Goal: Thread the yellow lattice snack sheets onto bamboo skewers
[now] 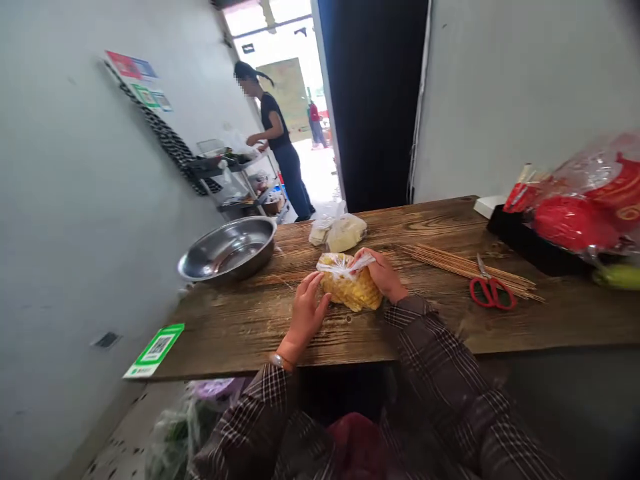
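A clear plastic bag of yellow food [351,289] lies on the wooden table [240,327] in front of me. My left hand [307,310] rests against the bag's left side with the fingers curled on it. My right hand [383,272] pinches the twisted plastic at the bag's top. Both sleeves are dark plaid.
A steel bowl [229,250] sits at the table's left end. Two pale bags [339,232] lie behind the yellow bag. Bamboo skewers [460,265] and red scissors [491,288] lie to the right, with red packages [580,213] beyond. A person [280,143] stands at a shelf near the doorway.
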The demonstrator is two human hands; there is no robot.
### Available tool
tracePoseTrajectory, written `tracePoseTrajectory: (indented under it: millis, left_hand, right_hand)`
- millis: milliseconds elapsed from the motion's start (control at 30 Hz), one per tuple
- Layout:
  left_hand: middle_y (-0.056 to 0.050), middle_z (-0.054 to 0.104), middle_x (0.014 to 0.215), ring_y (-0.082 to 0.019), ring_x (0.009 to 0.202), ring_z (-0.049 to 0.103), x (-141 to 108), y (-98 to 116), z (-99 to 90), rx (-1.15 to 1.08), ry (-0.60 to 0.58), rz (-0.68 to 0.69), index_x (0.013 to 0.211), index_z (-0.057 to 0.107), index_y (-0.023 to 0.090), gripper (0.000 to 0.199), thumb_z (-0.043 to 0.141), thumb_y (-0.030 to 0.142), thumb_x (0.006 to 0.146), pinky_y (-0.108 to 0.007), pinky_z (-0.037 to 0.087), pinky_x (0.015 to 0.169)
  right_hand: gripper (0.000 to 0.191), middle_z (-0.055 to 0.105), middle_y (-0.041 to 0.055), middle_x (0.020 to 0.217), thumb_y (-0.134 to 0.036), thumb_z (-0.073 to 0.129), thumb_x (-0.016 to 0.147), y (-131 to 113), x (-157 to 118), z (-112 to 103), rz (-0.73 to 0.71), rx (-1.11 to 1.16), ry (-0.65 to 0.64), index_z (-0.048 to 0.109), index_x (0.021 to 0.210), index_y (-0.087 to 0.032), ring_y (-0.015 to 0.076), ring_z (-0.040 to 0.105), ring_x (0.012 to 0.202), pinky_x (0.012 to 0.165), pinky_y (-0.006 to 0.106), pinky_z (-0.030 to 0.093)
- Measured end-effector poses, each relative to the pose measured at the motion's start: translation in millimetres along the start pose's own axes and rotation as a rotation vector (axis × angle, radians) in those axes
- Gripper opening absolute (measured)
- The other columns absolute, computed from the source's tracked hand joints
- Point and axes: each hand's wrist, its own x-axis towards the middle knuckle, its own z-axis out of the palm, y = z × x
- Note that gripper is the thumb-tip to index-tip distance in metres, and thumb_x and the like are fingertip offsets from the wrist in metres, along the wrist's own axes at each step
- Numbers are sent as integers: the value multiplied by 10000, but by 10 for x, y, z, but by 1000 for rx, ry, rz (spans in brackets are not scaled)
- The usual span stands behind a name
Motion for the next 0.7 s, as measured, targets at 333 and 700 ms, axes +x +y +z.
tracePoseTrajectory:
  millis: [333,700]
  left_hand:
    - [-132,619,1319,-283,1237,549,389,356,43,125,-129,-43,1270,620,192,427,651,264,850,-471,422,1085]
    - [-25,642,845,-166,820,571,398,376,216,-133,-59,-322,820,637,177,61,621,183,761,-302,474,786]
  right_hand:
    - [349,767,77,969,-390,660,792,372,193,30,68,-86,108,663,1087,-205,219,698,868,824,352,524]
    - [262,737,69,1000,-370,585,926,-79,-169,-105,-230,-369,-229,729,1055,-195,198,653,870,792,323,498]
